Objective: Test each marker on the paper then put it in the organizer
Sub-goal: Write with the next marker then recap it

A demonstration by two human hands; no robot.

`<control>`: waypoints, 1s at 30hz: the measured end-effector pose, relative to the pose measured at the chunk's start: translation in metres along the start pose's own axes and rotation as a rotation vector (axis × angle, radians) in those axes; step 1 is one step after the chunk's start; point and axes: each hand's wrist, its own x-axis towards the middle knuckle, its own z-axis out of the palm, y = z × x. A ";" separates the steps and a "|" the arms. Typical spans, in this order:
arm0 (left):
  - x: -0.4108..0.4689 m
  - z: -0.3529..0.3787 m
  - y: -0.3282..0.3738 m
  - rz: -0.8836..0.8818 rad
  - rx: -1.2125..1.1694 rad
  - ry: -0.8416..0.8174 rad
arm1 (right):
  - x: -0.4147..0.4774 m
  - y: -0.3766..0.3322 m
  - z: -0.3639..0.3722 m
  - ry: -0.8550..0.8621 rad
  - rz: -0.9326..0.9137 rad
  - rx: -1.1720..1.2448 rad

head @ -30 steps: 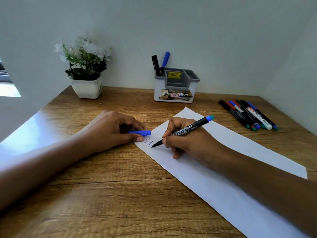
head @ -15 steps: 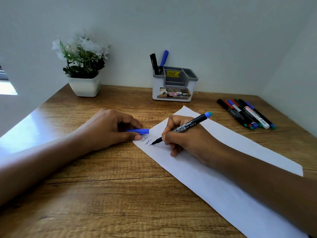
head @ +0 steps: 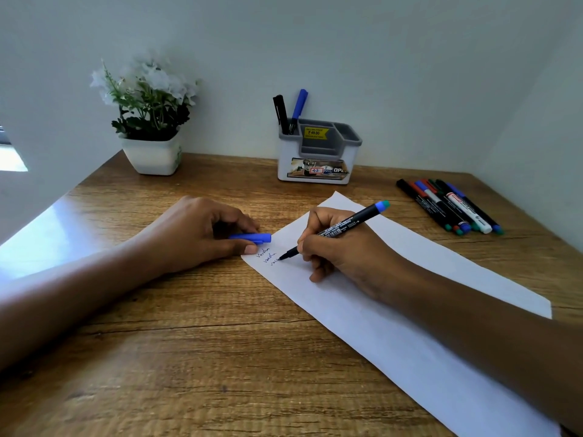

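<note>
My right hand (head: 337, 247) grips a black marker (head: 344, 227) with a blue end, its tip touching the white paper (head: 410, 326) beside three short lines of blue writing. My left hand (head: 192, 234) rests on the desk at the paper's near-left corner and holds the marker's blue cap (head: 250, 238) between thumb and fingers. The grey and white organizer (head: 318, 152) stands at the back by the wall, with a black marker (head: 280, 113) and a blue one (head: 298, 107) in its left slot. Several more markers (head: 448, 206) lie in a row at the right.
A white pot of white flowers (head: 151, 121) stands at the back left of the wooden desk (head: 205, 357). Walls close the desk in behind and to the right. The left edge of the desk shines with window light.
The marker tip has moved down and a little right on the paper, adding a third line of writing. The left hand keeps hold of the cap in the same place.
</note>
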 end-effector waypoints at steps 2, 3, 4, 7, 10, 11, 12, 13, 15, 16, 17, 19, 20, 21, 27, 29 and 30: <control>0.000 0.000 0.000 0.002 0.006 -0.005 | 0.000 0.000 0.000 0.004 -0.002 0.012; 0.000 0.000 0.000 0.003 0.008 -0.004 | 0.000 0.000 0.000 0.005 -0.002 0.017; 0.000 0.000 0.000 0.006 0.009 -0.001 | 0.000 0.000 0.000 0.007 -0.001 0.019; 0.000 0.000 0.000 0.012 -0.002 0.010 | 0.001 0.000 0.001 0.011 0.003 0.007; 0.000 0.000 0.000 0.020 -0.009 0.011 | 0.001 0.000 0.001 0.024 0.007 0.006; 0.000 0.000 0.000 0.022 -0.011 0.014 | 0.001 0.000 0.001 0.027 0.007 0.007; 0.000 0.000 -0.001 0.023 -0.012 0.016 | 0.001 0.000 0.001 0.029 0.005 0.007; 0.000 0.000 -0.001 0.024 -0.011 0.016 | 0.001 0.001 0.001 0.031 0.002 0.008; 0.001 0.001 -0.001 0.029 -0.009 0.013 | 0.001 0.001 0.001 0.041 -0.001 0.013; 0.001 0.000 -0.001 0.032 -0.011 0.014 | 0.001 0.001 0.001 0.043 -0.001 0.015; 0.001 0.000 -0.001 0.032 -0.013 0.015 | 0.001 0.000 0.001 0.042 -0.001 0.015; 0.001 0.000 -0.001 0.030 -0.012 0.012 | 0.001 0.000 0.001 0.039 -0.001 0.013; 0.001 0.000 -0.001 0.033 -0.007 0.012 | 0.001 0.000 0.001 0.043 -0.002 0.013; 0.001 0.000 -0.001 0.036 -0.004 0.014 | 0.001 0.000 0.001 0.047 -0.003 0.011; 0.000 0.000 0.000 0.025 -0.015 0.014 | 0.003 -0.002 -0.004 0.121 0.058 0.285; 0.000 0.001 0.000 0.023 -0.010 0.017 | 0.004 -0.006 -0.007 0.159 0.032 0.383; 0.000 0.001 0.000 0.018 -0.008 0.018 | 0.005 -0.009 -0.009 0.168 0.011 0.382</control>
